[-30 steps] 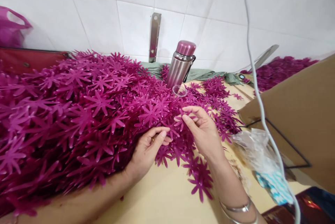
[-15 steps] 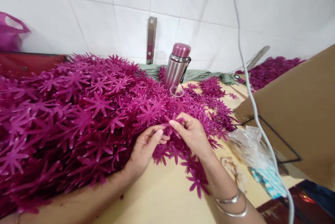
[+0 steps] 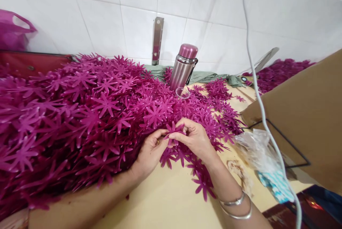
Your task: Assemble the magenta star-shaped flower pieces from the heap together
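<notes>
Between my two hands is a magenta artificial flower (image 3: 175,128) with narrow petals. My right hand (image 3: 196,140) pinches it from the right, thumb and fingers closed. From the left, my left hand (image 3: 151,152) is closed too, its fingertips meeting the flower's lower left side and the right thumb. The flower's centre is partly hidden by the fingers. A large heap of like flowers (image 3: 88,115) lies left of and behind my hands, and a few more flowers (image 3: 201,182) hang loose under my right wrist.
A steel flask (image 3: 183,68) with a pink lid stands behind the heap, beside a clear plastic cup (image 3: 183,93). On the right are a cardboard box (image 3: 299,115), a clear plastic bag (image 3: 253,150), a blue-striped cloth (image 3: 275,186) and a hanging white cable (image 3: 263,109).
My hands have drawn closer together around the flower, and the right thumb has come down to the left fingertips. The whole view has shifted slightly.
</notes>
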`<state>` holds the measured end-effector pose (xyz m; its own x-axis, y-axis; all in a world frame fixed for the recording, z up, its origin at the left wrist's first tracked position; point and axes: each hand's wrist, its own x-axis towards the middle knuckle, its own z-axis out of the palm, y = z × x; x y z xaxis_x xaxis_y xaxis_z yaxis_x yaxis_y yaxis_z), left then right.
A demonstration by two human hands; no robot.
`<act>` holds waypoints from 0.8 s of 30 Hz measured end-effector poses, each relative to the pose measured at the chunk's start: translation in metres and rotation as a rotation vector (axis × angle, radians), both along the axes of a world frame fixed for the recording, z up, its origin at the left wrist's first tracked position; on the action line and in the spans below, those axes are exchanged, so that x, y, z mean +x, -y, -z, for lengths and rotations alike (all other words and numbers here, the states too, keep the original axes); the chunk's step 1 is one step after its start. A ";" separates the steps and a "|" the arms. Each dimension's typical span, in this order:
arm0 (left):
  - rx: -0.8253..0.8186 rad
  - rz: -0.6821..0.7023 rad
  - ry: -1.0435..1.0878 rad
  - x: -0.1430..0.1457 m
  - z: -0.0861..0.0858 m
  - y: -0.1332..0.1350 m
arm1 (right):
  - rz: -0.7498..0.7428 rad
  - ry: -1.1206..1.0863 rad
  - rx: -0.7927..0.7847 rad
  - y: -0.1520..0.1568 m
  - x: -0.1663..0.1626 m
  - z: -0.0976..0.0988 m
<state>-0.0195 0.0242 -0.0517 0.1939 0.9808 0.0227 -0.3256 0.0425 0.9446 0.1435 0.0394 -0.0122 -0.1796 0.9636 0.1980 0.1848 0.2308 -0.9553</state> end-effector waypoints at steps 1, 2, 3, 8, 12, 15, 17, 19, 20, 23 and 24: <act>-0.006 0.000 0.012 0.000 0.001 0.000 | -0.021 -0.002 -0.007 0.000 0.000 0.000; -0.009 -0.003 0.020 0.000 0.001 0.000 | -0.031 -0.004 -0.010 0.000 0.000 0.000; -0.010 -0.006 0.024 0.000 0.001 0.000 | -0.027 -0.012 -0.005 0.000 0.001 0.000; 0.007 0.007 0.008 0.000 -0.001 0.002 | 0.066 -0.156 0.047 -0.010 0.015 -0.001; 0.016 -0.019 -0.021 -0.001 0.001 0.002 | 0.183 -0.255 0.062 -0.020 0.029 0.002; 0.014 -0.038 -0.019 -0.001 0.000 0.001 | 0.250 -0.331 0.038 -0.026 0.035 0.004; 0.014 -0.042 -0.017 -0.001 -0.001 0.002 | 0.257 -0.357 0.025 -0.028 0.037 0.005; 0.016 -0.044 -0.020 -0.001 -0.003 0.002 | 0.256 -0.359 0.019 -0.030 0.038 0.006; 0.017 -0.045 -0.022 -0.001 -0.003 0.002 | 0.256 -0.356 0.020 -0.030 0.038 0.007; 0.021 -0.047 -0.020 -0.001 -0.004 0.002 | 0.256 -0.347 0.031 -0.032 0.039 0.010; 0.020 -0.048 -0.019 -0.001 -0.004 0.002 | 0.255 -0.342 0.039 -0.032 0.040 0.012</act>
<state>-0.0203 0.0220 -0.0475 0.1475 0.9883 0.0394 -0.3083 0.0081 0.9513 0.1831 0.0718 -0.0239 0.1459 0.9593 0.2416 -0.0849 0.2555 -0.9631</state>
